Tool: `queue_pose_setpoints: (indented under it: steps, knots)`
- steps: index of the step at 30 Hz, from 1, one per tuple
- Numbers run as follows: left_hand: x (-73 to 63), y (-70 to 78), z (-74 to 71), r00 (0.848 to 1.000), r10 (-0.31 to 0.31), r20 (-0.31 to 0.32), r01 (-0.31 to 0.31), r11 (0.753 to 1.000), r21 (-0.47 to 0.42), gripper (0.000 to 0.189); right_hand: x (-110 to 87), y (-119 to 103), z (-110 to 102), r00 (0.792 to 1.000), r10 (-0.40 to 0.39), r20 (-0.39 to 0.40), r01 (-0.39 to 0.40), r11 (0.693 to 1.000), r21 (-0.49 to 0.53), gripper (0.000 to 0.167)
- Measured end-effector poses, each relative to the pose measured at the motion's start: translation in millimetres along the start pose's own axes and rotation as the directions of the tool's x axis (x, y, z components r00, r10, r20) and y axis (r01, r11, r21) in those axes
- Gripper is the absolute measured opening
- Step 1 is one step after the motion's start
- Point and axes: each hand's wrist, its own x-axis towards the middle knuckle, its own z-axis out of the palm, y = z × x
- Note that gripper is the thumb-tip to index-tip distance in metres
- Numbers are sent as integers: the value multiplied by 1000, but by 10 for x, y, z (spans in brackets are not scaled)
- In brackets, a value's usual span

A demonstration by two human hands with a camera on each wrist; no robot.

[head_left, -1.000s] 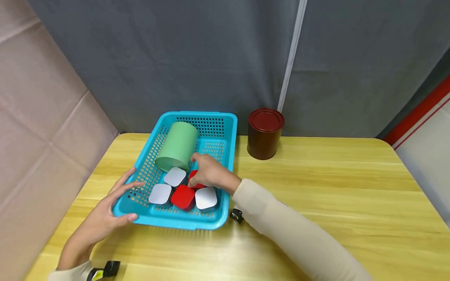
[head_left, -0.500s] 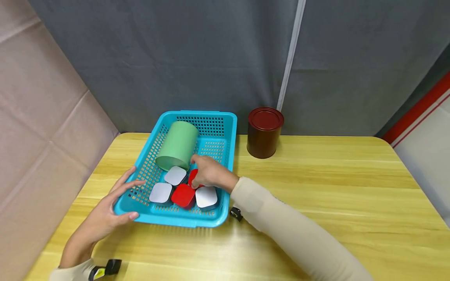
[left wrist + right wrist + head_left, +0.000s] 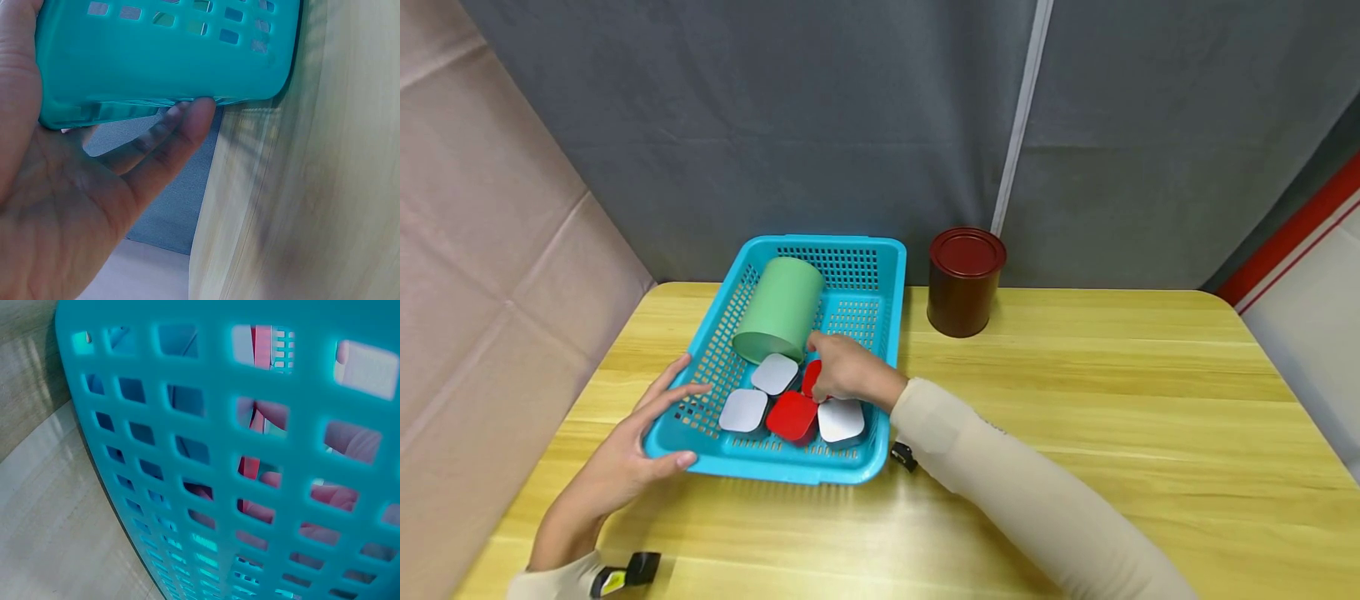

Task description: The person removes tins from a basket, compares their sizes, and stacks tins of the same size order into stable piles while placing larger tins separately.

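Note:
My left hand [image 3: 606,467] holds the near-left corner of a turquoise plastic basket [image 3: 752,472], thumb at the front rim. In the left wrist view, fingers [image 3: 169,150] lie along the basket's side. My right hand [image 3: 853,369] reaches inside, its thumb and fingers around a small red-topped box [image 3: 811,377] that they partly cover. Close by sit another red-topped box [image 3: 792,416] and several white-topped ones, such as the white-topped box [image 3: 841,420] at the right. A green cylindrical canister [image 3: 781,304] lies on its side behind them. The right wrist view looks through the basket wall [image 3: 219,384].
A dark red lidded can [image 3: 964,287] stands upright on the wooden table [image 3: 1112,400], right of the basket. Grey curtain [image 3: 812,125] hangs along the table's back edge, and a pale pink cloth [image 3: 512,217] along the left.
Over the last second both hands stay nearly in place. The right hand's fingers shift slightly at the red-topped box; the basket and its contents look the same.

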Motion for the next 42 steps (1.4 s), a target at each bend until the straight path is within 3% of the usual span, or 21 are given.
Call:
queue_pose_setpoints:
  steps: [9, 16, 23, 42]
  knots:
    - [3, 9, 0, 1000, -5, 1, 5, 1000, -14, 76, -13, -7, 1, 1000, 14, 13, -14, 1000, -2, 59]
    - [-7, -6, -3, 1000, -16, 3, 17, 999, -37, 76, -7, -6, 16, 1000, -24, -2, 23, 998, -54, 33]
    - [-9, 3, -5, 1000, -18, 2, 18, 1000, -24, 76, -22, -5, -6, 998, -55, -26, 53, 997, -50, 29]
    - [0, -26, -5, 1000, 4, 7, -4, 999, -41, 75, -240, -56, -208, 995, -91, -48, 92, 995, 25, 50]
